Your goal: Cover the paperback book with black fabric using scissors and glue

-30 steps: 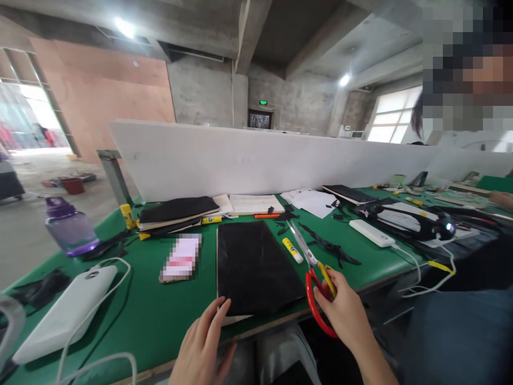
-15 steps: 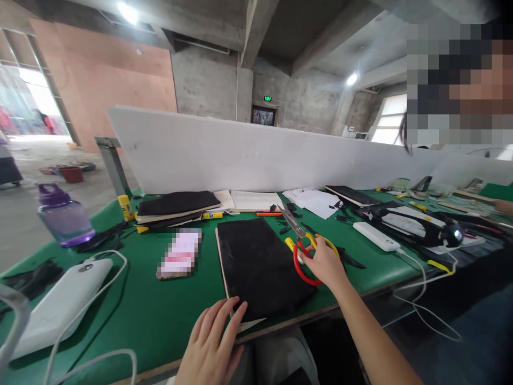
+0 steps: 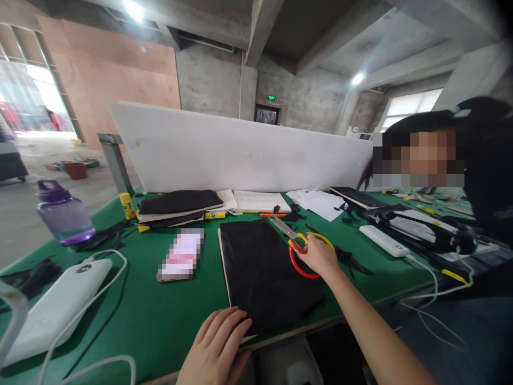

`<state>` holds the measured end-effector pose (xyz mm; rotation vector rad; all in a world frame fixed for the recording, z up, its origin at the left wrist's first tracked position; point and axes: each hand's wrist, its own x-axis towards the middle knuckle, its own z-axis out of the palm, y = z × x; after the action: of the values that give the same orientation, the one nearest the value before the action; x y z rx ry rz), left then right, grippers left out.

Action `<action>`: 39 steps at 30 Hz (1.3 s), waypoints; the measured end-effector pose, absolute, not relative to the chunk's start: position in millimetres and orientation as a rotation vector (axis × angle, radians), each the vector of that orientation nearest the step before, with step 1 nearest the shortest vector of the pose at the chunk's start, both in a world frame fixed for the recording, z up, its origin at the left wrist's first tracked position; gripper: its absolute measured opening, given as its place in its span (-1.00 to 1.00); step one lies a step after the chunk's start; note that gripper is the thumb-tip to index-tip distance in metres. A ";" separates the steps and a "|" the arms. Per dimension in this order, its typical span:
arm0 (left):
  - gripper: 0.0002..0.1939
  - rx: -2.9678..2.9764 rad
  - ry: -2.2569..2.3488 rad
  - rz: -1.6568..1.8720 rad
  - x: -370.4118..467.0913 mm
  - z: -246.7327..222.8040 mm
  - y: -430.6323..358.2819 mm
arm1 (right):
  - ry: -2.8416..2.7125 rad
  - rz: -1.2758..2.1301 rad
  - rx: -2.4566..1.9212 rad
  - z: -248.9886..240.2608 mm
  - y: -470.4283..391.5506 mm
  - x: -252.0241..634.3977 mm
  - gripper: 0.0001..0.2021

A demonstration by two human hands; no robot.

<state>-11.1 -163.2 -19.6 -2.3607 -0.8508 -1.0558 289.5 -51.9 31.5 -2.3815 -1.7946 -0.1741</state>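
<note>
A black-covered book or board (image 3: 260, 272) lies flat on the green table (image 3: 140, 310), a pale edge showing along its left side. My left hand (image 3: 220, 342) rests at its lower left corner, fingers close together over the edge and the thumb low beside it. In my right hand (image 3: 318, 256) are scissors (image 3: 304, 275) with red and yellow handles, held at the handles above the right part of the black cover. Their blades look closed and point up and left, towards an orange pencil (image 3: 272, 215). Black scraps (image 3: 352, 262) lie right of my right hand.
Left are a phone (image 3: 182, 254), a white power bank (image 3: 60, 305) with cable and a purple bottle (image 3: 64, 216). Black books (image 3: 180, 202), papers (image 3: 320, 202) and a white partition (image 3: 240, 155) stand behind. A person (image 3: 484, 160) leans in at the right beside another power bank (image 3: 383, 240).
The scissors have turned, blades swinging left and lower over the cover's top. My left hand's fingers have drawn closer together. The person at the right has leaned down and left.
</note>
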 end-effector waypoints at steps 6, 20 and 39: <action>-0.79 -2.370 -0.878 -1.116 -8.6 -22.6 -164.2 | -1.791 -0.200 -2.396 31.5 -19.2 290.0 -0.67; -0.78 -2.315 -0.817 -1.065 -13.2 -27.7 -160.9 | -1.629 -0.208 -2.396 28.7 50.5 280.3 -0.63; -0.77 -2.338 -1.021 -1.037 -2.3 -25.7 -172.4 | -1.342 -0.191 -1.841 14.5 -16.6 342.7 -0.62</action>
<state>-2.3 -172.4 -25.7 -2.3382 -1.0207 -1.0371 342.7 -16.6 14.5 -1.8414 -1.3415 -0.1909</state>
